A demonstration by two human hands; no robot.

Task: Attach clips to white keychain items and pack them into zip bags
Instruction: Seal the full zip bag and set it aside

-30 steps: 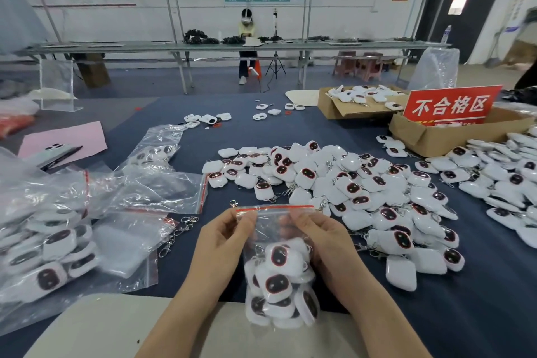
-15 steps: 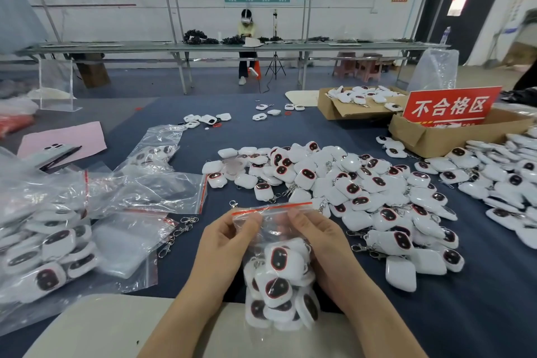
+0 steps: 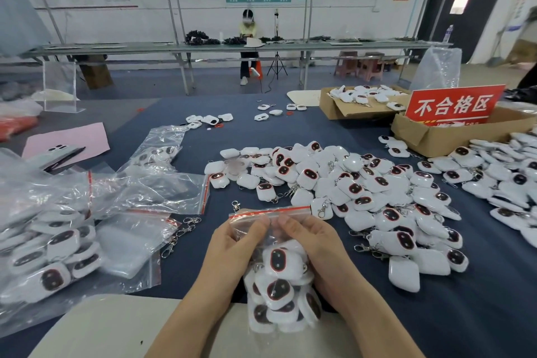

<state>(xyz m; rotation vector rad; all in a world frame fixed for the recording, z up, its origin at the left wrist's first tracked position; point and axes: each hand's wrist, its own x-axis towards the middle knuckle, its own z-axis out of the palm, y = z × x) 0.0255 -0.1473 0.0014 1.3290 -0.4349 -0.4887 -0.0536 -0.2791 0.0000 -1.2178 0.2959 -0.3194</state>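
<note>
Hands: two. The left hand (image 3: 235, 244) and right hand (image 3: 313, 241) are both seen pinching one zip bag (image 3: 279, 311) just under its red seal strip, fingertips nearly meeting.
Held bag: one, kept upright between the hands over the near edge of the bench (image 3: 479, 314).
Bag contents: white keychain items with dark, red-rimmed faces. At least five faces are seen; the full count cannot be told.
Loose piles: two on the bench. The main pile (image 3: 363, 197) is noted just right of the hands and the second pile (image 3: 508, 171) at far right. Too many to be counted.
Boxes: two, cardboard. The far box (image 3: 343, 110) is filled with white items. The near box (image 3: 421, 136) is fronted by a red sign (image 3: 453, 104), its contents mostly hidden.
Left side: filled bags (image 3: 43, 256) are heaped, empty bags (image 3: 162, 192) are laid beside them, and a few loose clips (image 3: 180, 234) are scattered near the left hand.
</note>
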